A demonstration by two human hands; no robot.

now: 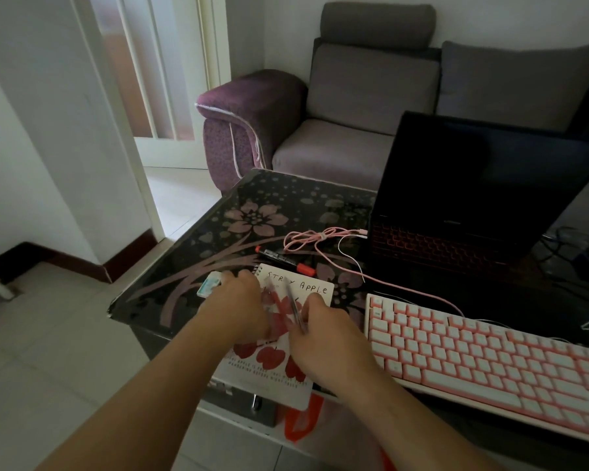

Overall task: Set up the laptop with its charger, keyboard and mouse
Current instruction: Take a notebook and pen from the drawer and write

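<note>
On the dark flowered worktop [252,212] lies a spiral notebook [279,365] with apples on its cover. Both hands are over it: the right hand [323,338] holds a pen [295,309], the left hand [242,304] rests on the cover beside a small pale eraser [208,284]. An open laptop [473,205] stands behind a pink keyboard [483,362]. A pink cable [315,237] and a marker [284,260] lie near.
</note>
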